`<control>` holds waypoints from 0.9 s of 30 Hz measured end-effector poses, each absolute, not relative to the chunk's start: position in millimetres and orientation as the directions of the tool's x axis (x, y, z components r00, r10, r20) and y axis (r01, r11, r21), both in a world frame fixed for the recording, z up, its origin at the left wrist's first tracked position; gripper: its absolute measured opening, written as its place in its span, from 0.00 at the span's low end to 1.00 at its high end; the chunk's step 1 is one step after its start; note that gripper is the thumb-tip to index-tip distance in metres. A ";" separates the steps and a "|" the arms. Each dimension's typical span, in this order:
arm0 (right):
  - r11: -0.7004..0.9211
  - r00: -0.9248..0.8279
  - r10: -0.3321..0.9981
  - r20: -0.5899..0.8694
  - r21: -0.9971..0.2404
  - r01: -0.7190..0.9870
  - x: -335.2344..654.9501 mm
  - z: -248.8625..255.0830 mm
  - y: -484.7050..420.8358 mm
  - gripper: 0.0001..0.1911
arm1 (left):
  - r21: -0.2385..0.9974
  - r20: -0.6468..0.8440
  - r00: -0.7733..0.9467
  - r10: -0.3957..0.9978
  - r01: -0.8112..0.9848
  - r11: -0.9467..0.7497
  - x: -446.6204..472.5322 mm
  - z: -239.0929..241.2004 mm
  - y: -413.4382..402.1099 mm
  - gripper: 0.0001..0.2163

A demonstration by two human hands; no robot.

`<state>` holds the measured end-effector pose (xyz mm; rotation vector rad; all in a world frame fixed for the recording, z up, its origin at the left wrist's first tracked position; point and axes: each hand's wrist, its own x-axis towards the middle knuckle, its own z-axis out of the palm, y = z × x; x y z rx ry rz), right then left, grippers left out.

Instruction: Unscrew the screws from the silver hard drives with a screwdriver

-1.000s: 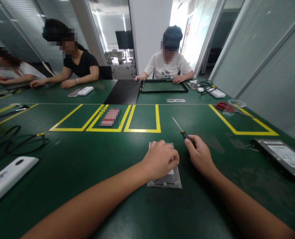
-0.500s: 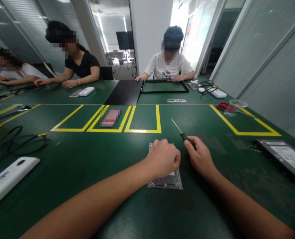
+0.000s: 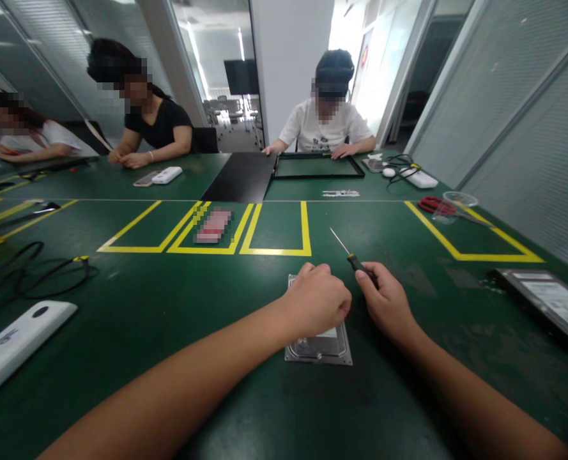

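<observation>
I note: flat rectangular silver plate point(image 3: 319, 351), shiny metal; slim dark-handled screwdriver point(image 3: 353, 258), bright metal shaft point(image 3: 340, 240); broad green tabletop point(image 3: 168, 287), smooth, semi-gloss.

Left hand point(image 3: 318, 301) higher, co-worker's hands point(image 3: 134, 160) together

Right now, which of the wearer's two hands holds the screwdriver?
The right hand, closed around the screwdriver; the left hand, curled over the flat metal piece, shows no tool.

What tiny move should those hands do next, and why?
I'd probably move the left hand aside: it covers much of the silver metal piece, hiding its middle. The right hand grips the screwdriver, whose tip points away from that piece, so uncovering it first seems sensible.
</observation>
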<state>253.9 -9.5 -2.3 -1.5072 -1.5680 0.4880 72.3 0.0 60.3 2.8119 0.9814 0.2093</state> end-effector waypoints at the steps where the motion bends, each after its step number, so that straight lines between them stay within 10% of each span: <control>1: 0.187 0.126 0.939 0.320 -0.783 0.594 253.7 -2.3 -9.4 0.18 | 0.219 0.074 0.788 0.611 0.585 -0.781 70.7 59.0 3.0 0.08; 27: 0.187 0.134 0.939 0.318 -0.795 0.577 253.8 -2.8 -9.3 0.17 | 0.393 0.030 0.852 0.523 0.471 -0.789 51.5 51.3 31.8 0.05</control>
